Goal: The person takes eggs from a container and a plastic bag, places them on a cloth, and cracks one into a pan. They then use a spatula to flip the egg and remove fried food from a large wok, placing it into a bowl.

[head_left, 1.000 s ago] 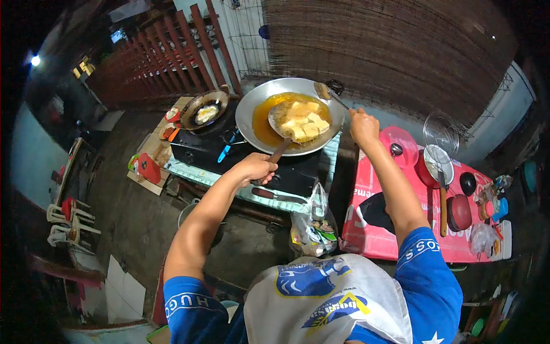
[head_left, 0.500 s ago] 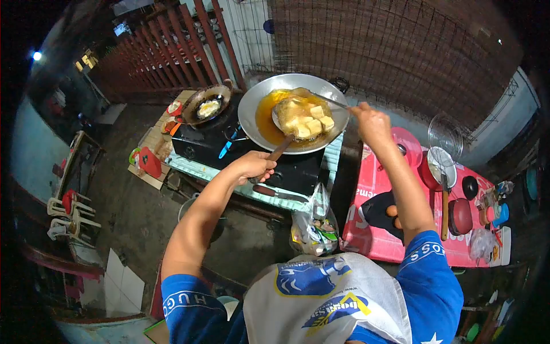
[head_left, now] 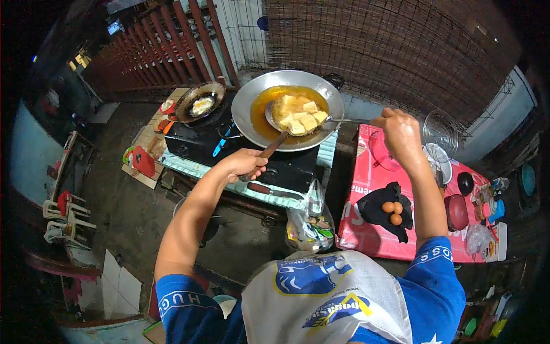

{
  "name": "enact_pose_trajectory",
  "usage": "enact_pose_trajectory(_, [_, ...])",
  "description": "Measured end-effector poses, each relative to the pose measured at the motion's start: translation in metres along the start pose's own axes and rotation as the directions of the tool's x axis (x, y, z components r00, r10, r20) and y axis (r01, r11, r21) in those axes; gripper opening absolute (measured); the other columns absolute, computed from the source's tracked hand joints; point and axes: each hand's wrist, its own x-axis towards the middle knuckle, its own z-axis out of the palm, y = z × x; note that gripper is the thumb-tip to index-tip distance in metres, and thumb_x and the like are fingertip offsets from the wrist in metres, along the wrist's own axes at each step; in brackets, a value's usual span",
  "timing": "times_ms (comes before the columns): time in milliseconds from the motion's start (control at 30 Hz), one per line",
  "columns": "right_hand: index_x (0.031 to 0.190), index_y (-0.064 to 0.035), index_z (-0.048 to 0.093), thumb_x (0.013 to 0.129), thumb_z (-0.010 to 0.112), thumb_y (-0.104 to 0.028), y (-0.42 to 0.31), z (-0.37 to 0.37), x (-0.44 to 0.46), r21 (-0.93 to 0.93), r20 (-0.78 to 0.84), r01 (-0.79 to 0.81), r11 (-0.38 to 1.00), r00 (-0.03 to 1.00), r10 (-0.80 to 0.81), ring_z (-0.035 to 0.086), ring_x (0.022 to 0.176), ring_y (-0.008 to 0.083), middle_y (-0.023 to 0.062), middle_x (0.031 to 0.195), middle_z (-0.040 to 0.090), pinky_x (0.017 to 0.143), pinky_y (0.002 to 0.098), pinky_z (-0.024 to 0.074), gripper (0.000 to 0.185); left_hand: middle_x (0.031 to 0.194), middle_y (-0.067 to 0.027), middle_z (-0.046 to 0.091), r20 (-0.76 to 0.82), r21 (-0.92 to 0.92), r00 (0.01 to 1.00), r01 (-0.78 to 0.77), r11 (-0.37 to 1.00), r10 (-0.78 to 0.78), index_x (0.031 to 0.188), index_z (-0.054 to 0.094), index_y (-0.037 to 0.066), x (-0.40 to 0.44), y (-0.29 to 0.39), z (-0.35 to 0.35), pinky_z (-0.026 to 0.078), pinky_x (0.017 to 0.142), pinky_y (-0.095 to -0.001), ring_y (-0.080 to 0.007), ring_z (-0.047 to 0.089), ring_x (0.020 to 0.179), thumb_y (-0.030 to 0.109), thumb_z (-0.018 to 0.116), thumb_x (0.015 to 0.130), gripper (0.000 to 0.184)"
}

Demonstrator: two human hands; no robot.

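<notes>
My left hand (head_left: 246, 164) is closed round the wooden handle of a skimmer (head_left: 270, 150). The skimmer's head lies in a large metal wok (head_left: 248, 102), bearing several pale yellow tofu pieces (head_left: 308, 121) amid golden bubbling oil (head_left: 264, 127). My right hand (head_left: 399, 133) grips a long-handled metal spatula (head_left: 354, 120), held nearly level over the wok's right rim. The spatula's tip reaches the right edge of the tofu; its exact shape is hard to make out.
Left of the wok, a smaller pan (head_left: 215, 94) holds a frying egg (head_left: 203, 105) on the black stove (head_left: 186, 139). A knife (head_left: 275, 191) lies at the stove's front. Brown eggs (head_left: 395, 213) rest on black cloth on the pink table (head_left: 366, 166). A plastic bag (head_left: 312, 226) hangs in front.
My right hand has moved right and slightly down, drawing the spatula from above the tofu to its right edge. The skimmer stays in the wok, and the eggs show in full.
</notes>
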Motion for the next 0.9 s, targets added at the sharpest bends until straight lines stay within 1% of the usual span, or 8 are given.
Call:
enact_pose_trajectory(333, [0.071,-0.0117,0.063,0.066,0.052,-0.011,-0.010,0.016,0.012,-0.034,-0.110,-0.047,0.998,0.993,0.043,0.056,0.068,0.0212,0.0073,0.068,0.054,0.059,0.0330,0.0457,0.012,0.074,0.0011,0.050,-0.025,-0.017,1.000,-0.016,1.000,0.015,0.110,0.046,0.004,-0.003,0.000,0.012,0.040,0.042,-0.0166,-0.0035,0.045,0.054,0.014,0.050,0.084,0.028])
enact_pose_trajectory(467, [0.076,-0.0143,0.065,0.068,0.052,-0.010,-0.002,0.016,0.009,-0.007,-0.092,-0.154,0.988,0.984,0.153,0.057,0.069,0.0224,0.0079,0.071,0.055,0.060,0.0339,0.0466,0.015,0.074,0.0002,0.051,-0.053,-0.044,0.998,-0.044,0.998,0.042,0.103,0.048,0.001,-0.004,0.000,0.018,0.040,0.042,-0.0175,-0.0043,0.046,0.054,0.013,0.049,0.084,0.022])
enact_pose_trajectory(567, [0.082,-0.0157,0.064,0.069,0.052,-0.007,0.004,0.013,0.002,0.082,-0.018,-0.251,0.965,0.967,0.253,0.058,0.072,0.0262,0.0095,0.075,0.057,0.061,0.0362,0.0471,0.020,0.072,-0.0032,0.052,0.005,-0.371,0.996,0.081,0.925,-0.085,0.088,0.046,-0.001,0.001,-0.002,0.026,0.040,0.040,-0.0171,-0.0050,0.046,0.052,0.010,0.048,0.084,0.012])
enact_pose_trajectory(600, [0.086,-0.0164,0.064,0.069,0.052,-0.006,0.004,0.013,0.001,0.147,0.022,-0.303,0.942,0.953,0.303,0.058,0.074,0.0285,0.0105,0.078,0.057,0.061,0.0378,0.0474,0.023,0.072,-0.0032,0.052,0.004,-0.372,0.996,0.080,0.925,-0.085,0.088,0.046,-0.001,0.002,-0.003,0.027,0.040,0.040,-0.0171,-0.0050,0.046,0.052,0.010,0.048,0.084,0.012])
enact_pose_trajectory(667, [0.089,-0.0166,0.062,0.069,0.051,-0.005,0.002,0.020,0.001,0.185,0.043,-0.325,0.927,0.945,0.323,0.058,0.074,0.0304,0.0115,0.081,0.058,0.062,0.0391,0.0474,0.026,0.069,-0.0029,0.051,0.131,-0.537,0.989,0.125,0.834,-0.064,0.089,0.045,0.000,0.007,-0.006,0.026,0.038,0.037,-0.0162,-0.0044,0.045,0.048,0.009,0.047,0.084,0.011])
enact_pose_trajectory(733, [0.093,-0.0168,0.061,0.068,0.051,-0.004,-0.002,0.035,0.004,0.223,0.063,-0.350,0.910,0.936,0.345,0.058,0.075,0.0323,0.0125,0.083,0.058,0.062,0.0404,0.0475,0.030,0.064,-0.0013,0.048,0.112,-0.498,0.991,0.125,0.858,-0.079,0.085,0.043,0.001,0.010,-0.008,0.032,0.036,0.035,-0.0163,-0.0036,0.042,0.045,0.009,0.047,0.084,0.009])
enact_pose_trajectory(800, [0.096,-0.0176,0.060,0.069,0.051,-0.004,-0.010,0.055,0.016,0.281,0.037,-0.316,0.906,0.947,0.319,0.059,0.073,0.0325,0.0129,0.085,0.058,0.062,0.0414,0.0480,0.032,0.061,0.0000,0.045,0.020,-0.513,0.998,0.058,0.857,-0.056,0.081,0.043,0.003,0.013,-0.008,0.040,0.033,0.034,-0.0166,-0.0033,0.039,0.043,0.011,0.047,0.085,0.010])
enact_pose_trajectory(900, [0.096,-0.0171,0.060,0.069,0.053,-0.006,-0.025,0.081,0.043,0.294,0.108,-0.327,0.898,0.945,0.308,0.060,0.074,0.0314,0.0126,0.088,0.058,0.063,0.0403,0.0487,0.030,0.060,0.0009,0.043,-0.014,-0.497,0.999,0.029,0.867,-0.041,0.077,0.041,0.004,0.013,-0.004,0.049,0.031,0.034,-0.0165,-0.0033,0.036,0.042,0.013,0.047,0.086,0.013])
